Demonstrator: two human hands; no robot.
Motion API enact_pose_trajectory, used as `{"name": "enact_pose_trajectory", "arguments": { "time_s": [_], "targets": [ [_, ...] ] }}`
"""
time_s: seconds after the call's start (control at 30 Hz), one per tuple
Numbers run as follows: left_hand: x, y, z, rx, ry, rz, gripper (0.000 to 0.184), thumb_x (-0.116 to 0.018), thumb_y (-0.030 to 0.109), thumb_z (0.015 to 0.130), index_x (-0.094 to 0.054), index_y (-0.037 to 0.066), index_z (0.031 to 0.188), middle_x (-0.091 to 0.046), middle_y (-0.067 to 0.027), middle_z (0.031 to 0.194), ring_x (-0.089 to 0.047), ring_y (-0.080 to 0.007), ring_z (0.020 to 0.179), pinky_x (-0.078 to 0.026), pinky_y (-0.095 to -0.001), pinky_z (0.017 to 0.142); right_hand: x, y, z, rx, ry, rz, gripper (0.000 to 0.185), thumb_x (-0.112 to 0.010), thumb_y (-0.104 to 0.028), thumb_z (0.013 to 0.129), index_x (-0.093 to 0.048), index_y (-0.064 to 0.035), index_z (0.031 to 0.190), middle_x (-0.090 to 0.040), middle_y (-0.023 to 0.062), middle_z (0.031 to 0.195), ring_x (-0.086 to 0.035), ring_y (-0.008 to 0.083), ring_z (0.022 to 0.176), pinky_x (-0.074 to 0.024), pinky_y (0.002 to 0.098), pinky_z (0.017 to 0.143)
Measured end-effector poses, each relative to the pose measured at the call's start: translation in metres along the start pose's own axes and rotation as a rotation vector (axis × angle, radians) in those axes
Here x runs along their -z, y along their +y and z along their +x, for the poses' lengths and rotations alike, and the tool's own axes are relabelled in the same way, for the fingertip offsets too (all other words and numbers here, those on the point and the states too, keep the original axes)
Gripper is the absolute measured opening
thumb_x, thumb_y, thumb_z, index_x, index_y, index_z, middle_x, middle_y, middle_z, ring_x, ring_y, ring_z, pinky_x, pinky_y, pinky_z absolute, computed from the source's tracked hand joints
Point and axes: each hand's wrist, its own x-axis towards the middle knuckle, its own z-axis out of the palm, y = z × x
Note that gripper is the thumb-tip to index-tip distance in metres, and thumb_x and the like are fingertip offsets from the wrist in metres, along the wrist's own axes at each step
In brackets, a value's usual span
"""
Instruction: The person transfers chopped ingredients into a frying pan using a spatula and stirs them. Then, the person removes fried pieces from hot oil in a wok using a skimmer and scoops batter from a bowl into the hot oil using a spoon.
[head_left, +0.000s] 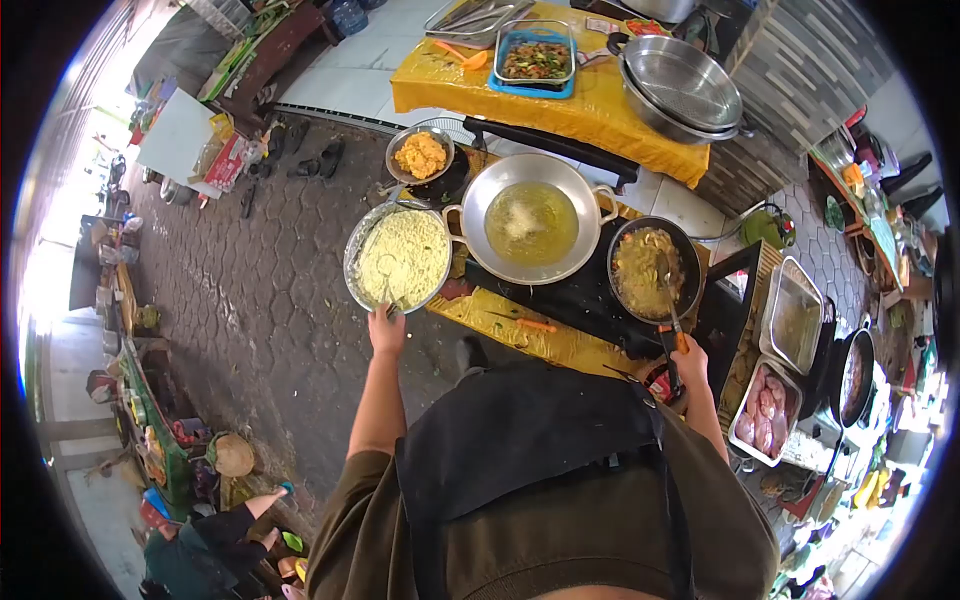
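Note:
My left hand (387, 328) is closed on the handle of a utensil whose head rests in a wide metal bowl (420, 245) of pale yellow batter. On the right, my right hand (688, 362) grips the orange and black handle of a spatula (674, 315). The spatula's metal end dips into a dark frying pan (622, 290) of chopped food in liquid. Between the two stands a large two-handled wok (480, 222), with yellow oil and a pale foamy patch in it. A small bowl (392, 158) of orange food sits behind the batter bowl.
An orange-handled tool (537, 325) lies on the yellow cloth in front. Behind is a yellow-covered table (440, 88) with a glass dish (537, 52) and stacked metal pans (683, 82). To the right is a tray of raw meat (766, 410). Another person (205, 550) is at lower left.

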Motion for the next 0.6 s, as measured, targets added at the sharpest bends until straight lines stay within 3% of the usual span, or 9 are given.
{"name": "enact_pose_trajectory", "arguments": {
  "time_s": [0.13,0.3,0.33,0.37,0.43,0.47,0.5,0.57,0.6],
  "targets": [
    [0.026,0.027,0.091,-0.001,0.050,0.114,0.058,-0.065,0.034,0.073,-0.047,0.007,0.121,-0.044,-0.0175,0.124,-0.040,-0.0322,0.117,-0.034,-0.0426,0.096,-0.013,-0.052,-0.024,-0.088,0.087,-0.145,0.054,-0.055,-0.015,0.069,-0.047,-0.0067,0.122,-0.059,0.0231,0.099,-0.056,0.0381,0.093,-0.0445,0.0434,0.081],
    [0.041,0.041,0.205,0.088,-0.164,0.336,0.077,-0.066,0.041,0.071,-0.033,0.011,0.133,-0.037,-0.0150,0.133,-0.034,-0.0316,0.124,-0.027,-0.0419,0.103,-0.067,-0.087,-0.045,-0.148,0.236,-0.230,0.052,-0.052,-0.013,0.072,-0.045,-0.0118,0.123,-0.061,0.0223,0.087,-0.059,0.0389,0.080,-0.0467,0.0471,0.071],
    [0.034,0.035,0.227,0.062,-0.196,0.377,0.079,-0.066,0.042,0.072,-0.030,0.011,0.135,-0.043,-0.0159,0.128,-0.040,-0.0317,0.120,-0.032,-0.0437,0.099,-0.048,-0.154,-0.065,-0.281,0.137,0.003,0.049,-0.054,-0.018,0.072,-0.047,-0.0126,0.120,-0.061,0.0217,0.088,-0.060,0.0393,0.080,-0.0480,0.0457,0.069],
    [0.025,0.028,0.247,0.065,-0.212,0.359,0.079,-0.066,0.042,0.072,-0.030,0.011,0.135,-0.043,-0.0159,0.128,-0.040,-0.0317,0.120,-0.032,-0.0437,0.099,-0.074,-0.118,-0.055,-0.221,0.234,-0.153,0.047,-0.055,-0.023,0.071,-0.050,-0.0129,0.117,-0.062,0.0207,0.091,-0.060,0.0387,0.085,-0.0480,0.0437,0.073],
    [-0.001,0.006,0.288,0.148,-0.464,0.218,0.079,-0.066,0.042,0.073,-0.029,0.009,0.135,-0.048,-0.0175,0.123,-0.046,-0.0327,0.114,-0.038,-0.0453,0.093,-0.090,-0.115,-0.054,-0.155,0.294,-0.231,0.046,-0.055,-0.025,0.072,-0.051,-0.0109,0.116,-0.062,0.0206,0.096,-0.059,0.0372,0.090,-0.0465,0.0427,0.077],
    [-0.037,-0.024,0.314,0.014,-0.492,0.316,0.074,-0.064,0.041,0.076,-0.031,0.009,0.134,-0.057,-0.0178,0.109,-0.057,-0.0300,0.099,-0.046,-0.0455,0.083,-0.090,-0.126,-0.057,-0.166,0.291,-0.244,0.046,-0.055,-0.025,0.072,-0.051,-0.0109,0.116,-0.062,0.0206,0.096,-0.059,0.0372,0.090,-0.0465,0.0427,0.077],
    [-0.038,-0.025,0.319,0.011,-0.507,0.316,0.074,-0.064,0.041,0.076,-0.031,0.009,0.134,-0.057,-0.0178,0.109,-0.057,-0.0300,0.099,-0.046,-0.0455,0.083,-0.084,-0.156,-0.062,-0.273,0.257,-0.197,0.048,-0.054,-0.021,0.071,-0.051,-0.0088,0.117,-0.061,0.0200,0.098,-0.059,0.0360,0.091,-0.0462,0.0409,0.078],
    [-0.029,-0.016,0.322,0.469,-0.935,-0.415,0.061,-0.062,0.040,0.078,-0.042,0.009,0.126,-0.063,-0.0148,0.095,-0.063,-0.0242,0.083,-0.050,-0.0433,0.078,-0.088,-0.176,-0.066,-0.392,0.227,-0.151,0.049,-0.053,-0.017,0.070,-0.052,-0.0067,0.117,-0.060,0.0194,0.101,-0.059,0.0349,0.092,-0.0459,0.0391,0.079],
    [-0.029,-0.017,0.322,0.516,-1.013,-0.568,0.043,-0.060,0.037,0.082,-0.050,0.010,0.113,-0.064,-0.0088,0.079,-0.063,-0.0169,0.066,-0.052,-0.0369,0.066,-0.091,-0.184,-0.072,-0.371,0.292,-0.126,0.049,-0.053,-0.017,0.070,-0.052,-0.0075,0.118,-0.061,0.0192,0.100,-0.059,0.0343,0.092,-0.0459,0.0383,0.079]
  ]
}}
